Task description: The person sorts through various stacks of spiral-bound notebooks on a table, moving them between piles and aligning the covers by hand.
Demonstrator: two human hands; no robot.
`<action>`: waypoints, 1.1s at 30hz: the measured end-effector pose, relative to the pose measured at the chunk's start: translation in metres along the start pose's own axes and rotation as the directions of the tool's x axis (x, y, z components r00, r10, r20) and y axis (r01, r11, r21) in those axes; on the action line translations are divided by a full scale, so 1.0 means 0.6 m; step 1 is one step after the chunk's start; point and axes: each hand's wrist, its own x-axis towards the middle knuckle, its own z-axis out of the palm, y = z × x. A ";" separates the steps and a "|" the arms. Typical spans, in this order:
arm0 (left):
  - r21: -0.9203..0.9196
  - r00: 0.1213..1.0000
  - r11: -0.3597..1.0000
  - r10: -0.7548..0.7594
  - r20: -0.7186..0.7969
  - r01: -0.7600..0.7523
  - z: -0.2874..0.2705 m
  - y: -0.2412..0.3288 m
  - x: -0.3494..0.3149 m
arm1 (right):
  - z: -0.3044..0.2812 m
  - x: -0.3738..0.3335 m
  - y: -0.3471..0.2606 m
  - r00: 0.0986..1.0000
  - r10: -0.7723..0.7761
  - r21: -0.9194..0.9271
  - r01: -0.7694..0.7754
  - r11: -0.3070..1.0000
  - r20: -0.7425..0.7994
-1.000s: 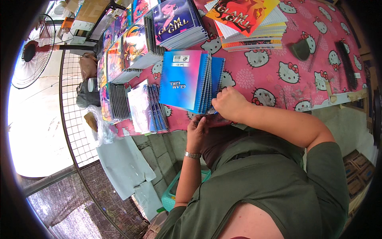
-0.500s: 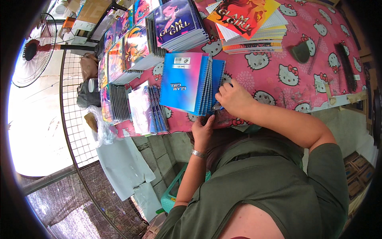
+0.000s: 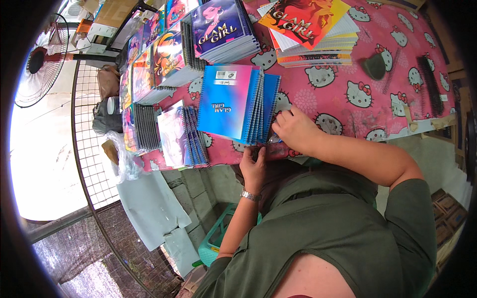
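A fanned stack of blue and pink spiral notebooks (image 3: 226,107) lies in front of me near the table's front edge, coil bindings to the right. My right hand (image 3: 298,133) is just right of the lower coils, its fingers curled and pinched together; a small bit of blue shows beneath them, too small to name. At the table edge below the stack, my left hand (image 3: 254,168) has thumb and fingers closed around something dark, mostly hidden. A silver watch sits on the left wrist.
Other notebook stacks (image 3: 223,30) stand at the left and back. A yellow-orange notebook (image 3: 303,22) tops a pile of pages. Loose black coils (image 3: 431,87) and a dark green heart-shaped piece (image 3: 374,67) lie at right. A fan (image 3: 42,59) is far left.
My right hand has shifted slightly down and away from the coils. The left hand stays near the table edge, and the notebooks look unmoved.
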 end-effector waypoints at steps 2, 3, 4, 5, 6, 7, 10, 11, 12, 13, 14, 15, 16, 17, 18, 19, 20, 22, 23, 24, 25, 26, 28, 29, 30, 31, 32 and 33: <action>0.092 1.000 0.995 0.023 0.005 -0.024 0.000 0.015 0.001 | -0.007 0.004 -0.002 0.998 -0.042 -0.056 0.039 0.998 -0.051; 0.140 0.999 0.990 0.030 0.029 -0.034 0.000 0.018 0.001 | -0.011 0.006 -0.004 0.998 -0.053 -0.072 0.051 0.996 -0.017; 0.190 0.998 0.981 0.036 0.051 -0.045 -0.002 0.020 0.003 | -0.015 0.010 -0.007 0.998 -0.063 -0.087 0.065 0.994 0.015; 0.232 0.997 0.971 0.048 0.068 -0.063 -0.002 0.020 0.004 | -0.016 0.014 -0.011 0.991 -0.036 -0.043 0.042 0.998 0.126; 0.274 0.995 0.958 0.059 0.085 -0.080 0.001 0.018 0.004 | -0.017 0.019 -0.015 0.971 -0.014 -0.003 0.015 1.000 0.238; 0.313 0.993 0.945 0.069 0.101 -0.097 0.004 0.019 0.004 | -0.017 0.022 -0.017 0.938 0.001 0.033 -0.014 0.999 0.347; 0.350 0.962 0.896 0.263 0.077 -0.273 0.014 0.021 0.002 | -0.019 0.024 -0.012 0.918 0.028 0.147 -0.093 0.985 0.396; 0.366 0.956 0.884 0.280 0.084 -0.291 0.015 0.023 -0.001 | -0.021 0.019 -0.008 0.923 0.040 0.198 -0.124 0.972 0.382; 0.382 0.951 0.872 0.295 0.091 -0.307 0.014 0.024 -0.006 | -0.024 0.010 -0.002 0.928 0.053 0.249 -0.153 0.956 0.369; 0.400 0.945 0.858 0.311 0.097 -0.323 0.011 0.025 -0.012 | -0.027 0.005 0.002 0.933 0.064 0.300 -0.179 0.937 0.355; 0.268 0.953 0.915 0.287 0.093 -0.302 0.007 0.017 -0.016 | -0.028 0.004 0.000 0.960 0.075 0.324 -0.163 0.932 0.268; 0.132 0.960 0.953 0.263 0.093 -0.274 -0.002 0.003 -0.019 | -0.030 0.002 -0.005 0.980 0.086 0.347 -0.145 0.927 0.180; -0.006 0.966 0.971 0.240 0.100 -0.241 -0.014 -0.007 -0.025 | -0.030 -0.001 -0.008 0.991 0.102 0.370 -0.129 0.920 0.091; -0.409 0.949 0.866 -0.199 0.245 0.287 -0.033 0.002 -0.036 | -0.026 -0.001 -0.010 0.989 0.106 0.390 -0.136 0.911 0.099; -0.506 0.968 0.833 -0.129 0.217 0.225 -0.044 0.008 -0.032 | -0.018 0.001 -0.013 0.988 0.110 0.409 -0.144 0.901 0.106; -0.530 0.972 0.828 -0.073 0.222 0.183 -0.064 0.014 -0.022 | -0.014 0.003 -0.019 0.988 0.108 0.434 -0.147 0.889 0.114; -0.557 0.975 0.818 -0.019 0.220 0.142 -0.082 0.026 -0.007 | -0.011 0.005 -0.023 0.990 0.111 0.433 -0.137 0.891 0.083; -0.600 0.992 0.793 -0.039 0.121 0.105 -0.096 0.067 0.025 | -0.007 0.010 -0.027 0.992 0.123 0.428 -0.119 0.896 0.019; -0.622 0.993 0.779 -0.002 0.115 0.074 -0.104 0.076 0.046 | -0.006 0.014 -0.028 0.993 0.114 0.428 -0.114 0.897 0.027; -0.569 0.992 0.821 0.023 0.122 0.051 -0.108 0.088 0.069 | -0.006 0.017 -0.027 0.994 0.106 0.427 -0.111 0.897 0.036; -0.513 0.990 0.858 0.048 0.130 0.025 -0.111 0.100 0.092 | -0.006 0.019 -0.027 0.994 0.097 0.426 -0.106 0.898 0.043; -0.457 0.988 0.890 0.073 0.139 -0.002 -0.109 0.108 0.112 | -0.006 0.021 -0.027 0.995 0.092 0.434 -0.098 0.896 0.035; -0.260 0.977 0.965 0.091 0.193 -0.038 -0.096 0.115 0.145 | -0.006 0.024 -0.028 0.996 0.086 0.450 -0.086 0.889 0.021; -0.158 0.970 0.986 0.095 0.223 -0.060 -0.091 0.117 0.156 | -0.008 0.025 -0.028 0.994 0.088 0.495 -0.111 0.862 0.069; -0.079 0.963 0.990 0.131 0.235 -0.116 -0.088 0.120 0.163 | -0.009 0.026 -0.028 0.989 0.087 0.538 -0.136 0.832 0.116; -0.003 0.952 0.985 0.166 0.256 -0.171 -0.082 0.123 0.169 | -0.011 0.027 -0.027 0.982 0.088 0.578 -0.170 0.798 0.167; 0.072 0.939 0.971 0.199 0.279 -0.227 -0.078 0.126 0.171 | -0.026 0.037 -0.021 0.887 0.078 0.714 -0.416 0.564 0.455; 0.104 0.939 0.972 0.173 0.295 -0.212 -0.078 0.130 0.172 | -0.039 0.051 -0.012 0.726 -0.029 0.702 -0.653 0.285 0.687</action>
